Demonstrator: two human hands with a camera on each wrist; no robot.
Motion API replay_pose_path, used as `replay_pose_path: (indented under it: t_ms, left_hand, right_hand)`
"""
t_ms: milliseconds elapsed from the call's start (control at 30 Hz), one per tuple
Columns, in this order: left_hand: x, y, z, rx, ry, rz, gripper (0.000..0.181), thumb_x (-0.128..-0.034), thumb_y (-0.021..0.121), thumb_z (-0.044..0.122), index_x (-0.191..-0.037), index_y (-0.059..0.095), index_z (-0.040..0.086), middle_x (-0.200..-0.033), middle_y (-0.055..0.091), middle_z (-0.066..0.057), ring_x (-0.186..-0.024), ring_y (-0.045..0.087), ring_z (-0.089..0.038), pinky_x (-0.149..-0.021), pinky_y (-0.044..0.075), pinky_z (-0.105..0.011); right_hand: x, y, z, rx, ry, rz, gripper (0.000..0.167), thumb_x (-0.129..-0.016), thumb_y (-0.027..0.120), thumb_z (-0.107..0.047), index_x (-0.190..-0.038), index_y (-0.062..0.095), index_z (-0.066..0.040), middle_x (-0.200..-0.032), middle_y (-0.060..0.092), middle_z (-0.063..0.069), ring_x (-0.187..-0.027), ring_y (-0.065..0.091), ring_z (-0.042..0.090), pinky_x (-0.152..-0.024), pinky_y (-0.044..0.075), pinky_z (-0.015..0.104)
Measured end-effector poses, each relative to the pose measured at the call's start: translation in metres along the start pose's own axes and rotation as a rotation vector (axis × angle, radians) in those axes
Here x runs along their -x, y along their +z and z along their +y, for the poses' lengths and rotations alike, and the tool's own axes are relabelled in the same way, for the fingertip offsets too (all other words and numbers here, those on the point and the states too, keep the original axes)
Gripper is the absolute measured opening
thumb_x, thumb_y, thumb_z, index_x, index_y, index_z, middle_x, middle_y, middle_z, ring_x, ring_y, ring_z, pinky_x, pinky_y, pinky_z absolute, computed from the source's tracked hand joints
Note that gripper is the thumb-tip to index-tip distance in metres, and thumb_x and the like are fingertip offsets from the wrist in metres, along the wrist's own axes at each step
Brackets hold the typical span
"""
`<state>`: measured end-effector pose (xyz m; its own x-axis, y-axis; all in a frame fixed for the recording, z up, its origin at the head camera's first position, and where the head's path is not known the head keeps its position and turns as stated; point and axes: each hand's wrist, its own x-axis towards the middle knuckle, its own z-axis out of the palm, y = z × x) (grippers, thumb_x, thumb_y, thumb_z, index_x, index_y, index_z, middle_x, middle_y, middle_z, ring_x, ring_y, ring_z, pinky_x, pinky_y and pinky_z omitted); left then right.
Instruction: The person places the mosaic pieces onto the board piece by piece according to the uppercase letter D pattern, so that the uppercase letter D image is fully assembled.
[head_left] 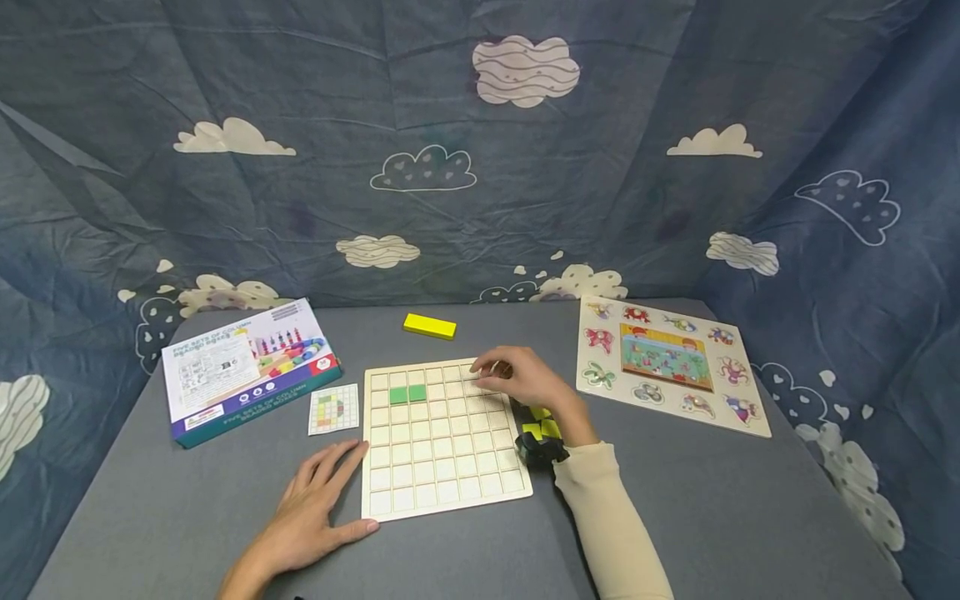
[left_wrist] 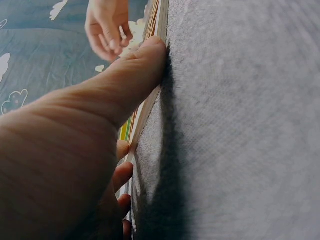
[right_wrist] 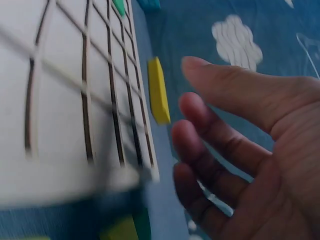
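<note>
A pale wooden grid board (head_left: 423,475) lies flat on the grey table, with two green square tiles (head_left: 407,394) side by side in an upper row. My left hand (head_left: 307,504) rests at the board's left edge, thumb by the near corner and fingers stretched along the side. Above the board's far right corner hovers my right hand (head_left: 521,379); in the right wrist view its thumb and loosely bent fingers stand apart with nothing between them. Yellow and green tiles (head_left: 551,428) lie right of the board, partly hidden by my right wrist.
A small pattern card (head_left: 333,410) lies left of the board, beside a colourful box (head_left: 247,367). A yellow block (head_left: 430,326) sits behind the board. At the right lies a wooden picture puzzle (head_left: 667,362). Patterned cloth (head_left: 420,225) surrounds the table's back and sides.
</note>
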<state>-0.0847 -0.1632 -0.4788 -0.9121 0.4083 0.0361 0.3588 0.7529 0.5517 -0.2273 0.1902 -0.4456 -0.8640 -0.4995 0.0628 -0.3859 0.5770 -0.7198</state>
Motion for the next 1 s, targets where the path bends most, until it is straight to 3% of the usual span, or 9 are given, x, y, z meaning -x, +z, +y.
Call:
replay_pose_path:
  t_ms: [433, 633, 1000]
  left_hand:
    - [-0.001, -0.001, 0.0, -0.004, -0.012, -0.01, 0.096, -0.0805, 0.075, 0.06, -0.157, 0.035, 0.02, -0.158, 0.036, -0.008, -0.139, 0.031, -0.039, -0.101, 0.032, -0.069]
    - [0.0, -0.001, 0.0, -0.006, -0.013, -0.009, 0.095, -0.0802, 0.075, 0.061, -0.157, 0.036, 0.02, -0.158, 0.036, -0.006, -0.138, 0.032, -0.038, -0.102, 0.031, -0.068]
    - [0.001, 0.004, -0.002, -0.019, 0.024, 0.036, 0.094, -0.0785, 0.079, 0.057, -0.155, 0.04, 0.018, -0.156, 0.039, -0.006, -0.134, 0.034, -0.036, -0.1, 0.034, -0.067]
  right_hand:
    - [0.026, -0.028, 0.025, -0.032, 0.116, -0.097, 0.019, -0.09, 0.076, -0.011, -0.108, 0.077, -0.007, -0.095, 0.067, 0.006, -0.078, 0.056, 0.016, -0.069, 0.047, 0.028]
    - [0.032, -0.032, 0.03, -0.041, 0.15, -0.13, 0.018, -0.087, 0.077, -0.007, -0.105, 0.077, -0.004, -0.092, 0.068, 0.009, -0.079, 0.057, 0.017, -0.072, 0.049, 0.03]
    - [0.033, -0.032, 0.028, -0.03, 0.282, -0.157, 0.023, -0.083, 0.079, -0.003, -0.106, 0.077, -0.006, -0.085, 0.061, 0.007, -0.074, 0.051, 0.018, -0.065, 0.047, 0.03]
